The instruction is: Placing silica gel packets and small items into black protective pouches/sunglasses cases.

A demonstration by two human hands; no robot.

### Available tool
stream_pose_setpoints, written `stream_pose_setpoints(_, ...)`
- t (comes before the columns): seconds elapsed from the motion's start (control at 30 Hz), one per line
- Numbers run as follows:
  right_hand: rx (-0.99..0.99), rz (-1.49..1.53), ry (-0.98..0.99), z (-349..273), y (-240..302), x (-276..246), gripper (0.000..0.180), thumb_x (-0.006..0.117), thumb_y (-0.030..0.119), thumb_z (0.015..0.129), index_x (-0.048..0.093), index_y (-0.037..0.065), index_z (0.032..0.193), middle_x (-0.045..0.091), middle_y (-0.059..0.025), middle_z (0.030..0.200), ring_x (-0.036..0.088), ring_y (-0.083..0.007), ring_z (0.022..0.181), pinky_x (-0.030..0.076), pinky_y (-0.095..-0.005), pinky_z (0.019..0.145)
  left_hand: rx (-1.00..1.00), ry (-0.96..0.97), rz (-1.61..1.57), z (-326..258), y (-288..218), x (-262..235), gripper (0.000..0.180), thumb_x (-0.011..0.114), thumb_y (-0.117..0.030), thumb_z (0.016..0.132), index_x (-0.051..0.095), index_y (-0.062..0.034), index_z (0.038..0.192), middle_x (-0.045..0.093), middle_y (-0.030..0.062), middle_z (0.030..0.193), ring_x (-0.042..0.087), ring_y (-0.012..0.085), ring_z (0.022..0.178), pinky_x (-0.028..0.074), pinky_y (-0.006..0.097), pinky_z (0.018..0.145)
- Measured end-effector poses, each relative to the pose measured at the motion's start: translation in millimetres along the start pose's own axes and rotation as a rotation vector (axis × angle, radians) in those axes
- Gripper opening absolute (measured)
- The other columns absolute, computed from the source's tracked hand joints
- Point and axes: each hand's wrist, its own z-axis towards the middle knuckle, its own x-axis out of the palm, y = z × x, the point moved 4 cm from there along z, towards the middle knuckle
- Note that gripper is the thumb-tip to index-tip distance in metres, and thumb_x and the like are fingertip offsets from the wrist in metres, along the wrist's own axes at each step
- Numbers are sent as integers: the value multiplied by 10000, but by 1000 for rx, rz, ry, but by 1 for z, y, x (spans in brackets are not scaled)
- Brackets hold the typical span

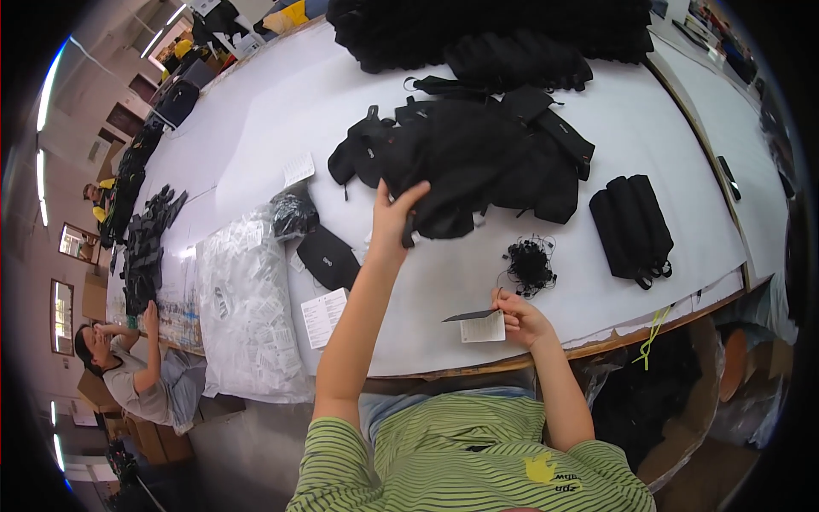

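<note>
Several black fabric bags (pixel 478 154) lie in a loose heap in the middle of the table. My left hand (pixel 395 213) reaches to the heap's near left edge, its thumb and forefinger around the fabric of one bag; the other fingers are mostly hidden. Near the table's front edge, my right hand (pixel 520 319) pinches a folded hang tag (pixel 483 328), dark outside and white with print inside. Just beyond that hand sits a tangle of thin black tag strings (pixel 531 265). A flat black pouch (pixel 328 258) rests left of my left forearm.
A clear plastic bag of white packets (pixel 247 307) fills the table's left front. Printed white cards (pixel 323 317) lie beside it. Black bags lie stacked (pixel 631 230) at right, with a large pile (pixel 495 34) at the back. Another person (pixel 128 375) sits at far left.
</note>
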Motion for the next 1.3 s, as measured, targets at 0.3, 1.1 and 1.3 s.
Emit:
stream_pose_setpoints(0.3, -34, -76, 37, 1, -2, 4, 141, 598, 127, 901, 494, 45, 850, 429, 52, 607, 330, 10, 421, 233, -133, 354, 78, 144, 981, -60, 20, -59, 966, 860, -299, 610, 333, -88, 1391, 400, 199, 1193, 548, 333, 999, 468, 405, 893)
stream_pose_setpoints(1.1, 69, -1298, -174, -53, -52, 118, 130, 682, 165, 829, 639, 42, 831, 417, 37, 545, 342, -45, 501, 272, -220, 477, -320, 54, -175, -221, 86, -88, 441, 553, 19, 865, 369, -41, 1261, 635, 148, 1033, 638, 189, 895, 493, 287, 810)
stream_pose_setpoints(1.3, -126, -1357, -384, -52, -55, 119, 101, 692, 135, 806, 643, 49, 828, 378, 8, 510, 329, -63, 473, 261, -241, 457, -154, 113, -20, -230, 71, -69, 542, 661, 20, 793, 372, -50, 1246, 595, 93, 1018, 591, 145, 841, 477, 246, 811)
